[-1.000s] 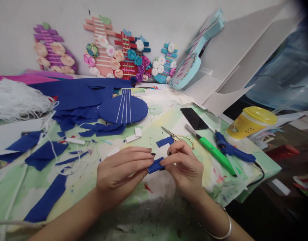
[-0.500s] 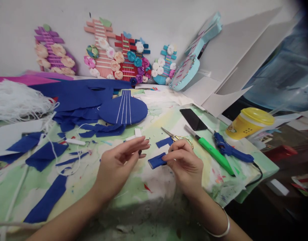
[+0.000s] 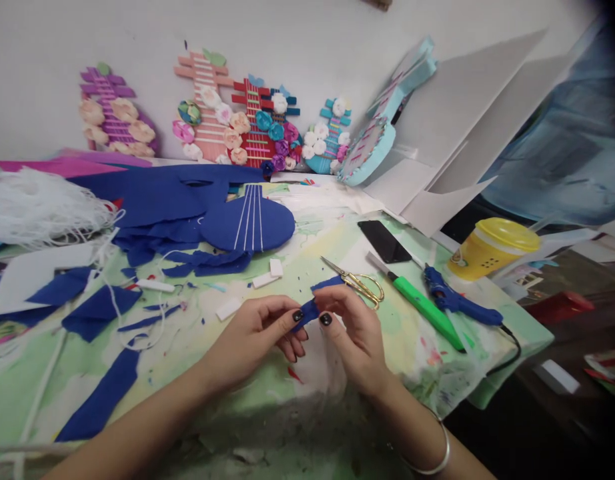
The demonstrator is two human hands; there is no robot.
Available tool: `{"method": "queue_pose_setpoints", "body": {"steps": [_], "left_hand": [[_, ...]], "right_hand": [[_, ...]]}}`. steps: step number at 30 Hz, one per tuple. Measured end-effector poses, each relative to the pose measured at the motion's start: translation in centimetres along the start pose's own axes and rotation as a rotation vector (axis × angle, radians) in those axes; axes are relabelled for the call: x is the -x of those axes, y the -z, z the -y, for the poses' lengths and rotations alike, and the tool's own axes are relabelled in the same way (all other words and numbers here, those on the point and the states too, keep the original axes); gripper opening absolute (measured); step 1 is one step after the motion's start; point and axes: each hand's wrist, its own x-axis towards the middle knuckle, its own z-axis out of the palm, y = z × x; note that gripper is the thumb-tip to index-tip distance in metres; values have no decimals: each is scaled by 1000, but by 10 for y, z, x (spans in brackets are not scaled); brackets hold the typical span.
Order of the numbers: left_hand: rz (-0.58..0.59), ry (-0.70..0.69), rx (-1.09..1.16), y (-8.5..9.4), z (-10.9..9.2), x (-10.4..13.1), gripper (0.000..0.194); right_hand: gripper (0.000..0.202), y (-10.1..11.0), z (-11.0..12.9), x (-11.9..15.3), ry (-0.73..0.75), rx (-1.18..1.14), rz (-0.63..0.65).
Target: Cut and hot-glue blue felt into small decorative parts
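Step in hand: judged to be handwork on the small blue piece (image 3: 306, 317), apparently pressing or folding; whether anything is wrapped inside cannot be told.
Next move: a steady left pinch seems called for, with the right fingertips free to press along the edge; slipping is judged the main risk.
Small blue piece: held in the air over the near part of the table (image 3: 187, 373), tilted, right end higher; between the two hands, partly covered by fingers.
Left hand (image 3: 261, 332): thumb closed on the piece's lower left end, index behind; remaining fingers curled below it.
Right hand (image 3: 356, 335): fingers bent around the upper right end, thumb tip just beside the near edge; whether the piece is pinched or only touched cannot be told.
Piece vs fingers: middle left exposed between the two thumbs; far side hidden.
Just beyond: gold scissors (image 3: 344, 273) laid next to a blue strip (image 3: 327, 284), partly hidden by the right hand.
Right side: green cutter (image 3: 426, 310) and blue glue gun (image 3: 462, 305) laid apart from the hands.
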Motion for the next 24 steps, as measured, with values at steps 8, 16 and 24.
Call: {"method": "queue_pose_setpoints", "body": {"steps": [8,16,24], "left_hand": [[-98,-173,-305,-4,-6,6,18],[-133,-199,-394,-3,-2,6,18],[-164,-125,-318,-4,-3,4,17]], "right_hand": [[12,-5,3,-4,-175,18,115],[12,-2,-1,-1,-136,-23,20],[10,-1,-2,0,-246,-151,-64]]}}
